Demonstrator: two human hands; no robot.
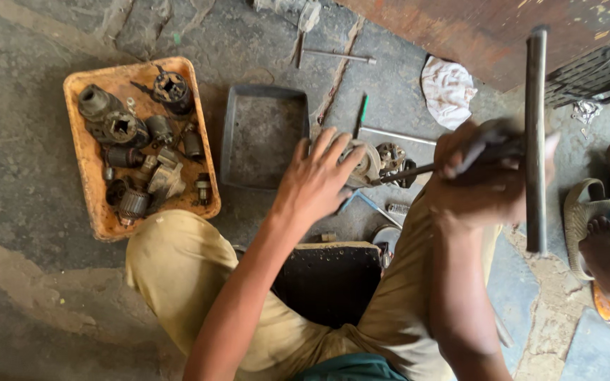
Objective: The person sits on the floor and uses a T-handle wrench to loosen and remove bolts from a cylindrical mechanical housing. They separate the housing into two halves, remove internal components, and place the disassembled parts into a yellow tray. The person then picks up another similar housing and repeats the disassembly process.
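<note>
My left hand (317, 180) hangs with fingers spread just over a round metal housing (366, 161) on the concrete floor, its fingertips at the part's left edge. My right hand (485, 180) is closed around the dark handle of a screwdriver (418, 171), whose thin shaft points left toward the housing and a greasy gear part (391, 156) beside it. I sit on a low dark stool (330, 279) with my knees apart in tan trousers.
An orange tray (86, 166) at the left holds several grimy motor parts. An empty grey metal tray (262, 134) lies beside it. A vertical metal bar (535, 141), a white rag (447, 88), loose rods and another person's sandalled foot (605, 247) are at the right.
</note>
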